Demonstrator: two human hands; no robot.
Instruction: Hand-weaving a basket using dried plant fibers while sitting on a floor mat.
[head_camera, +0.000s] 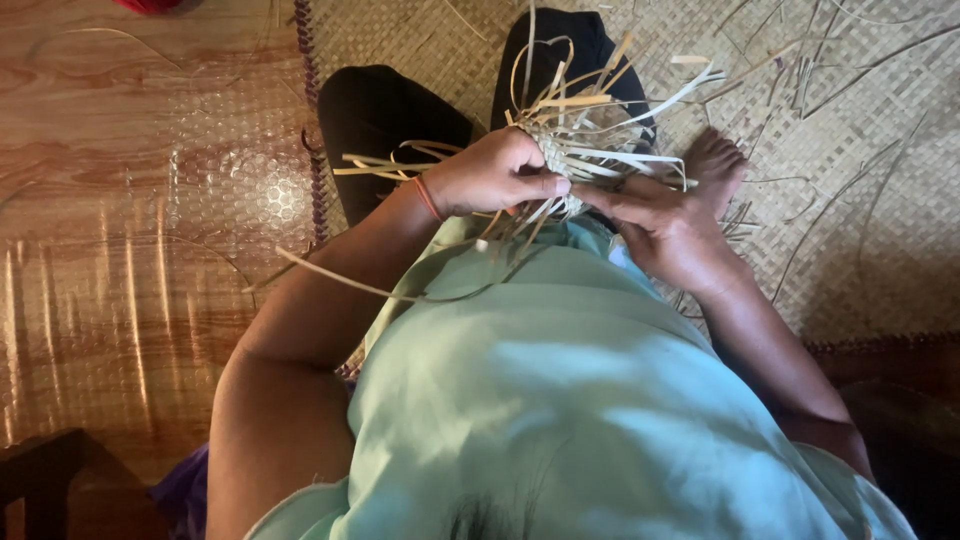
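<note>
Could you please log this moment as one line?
left hand: grips woven piece | right hand: pinches strips | seated on woven mat

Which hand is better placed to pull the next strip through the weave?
Probably the right hand: its fingertips lie among the loose strips at the woven piece's edge. The left hand is closed around that piece, steadying it.

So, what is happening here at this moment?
A person sits on a woven mat and holds a small, half-woven piece of pale strips with both hands. The left hand closes around its woven part, and the right hand pinches strips beside it. Many loose strip ends stick out in all directions.
</note>
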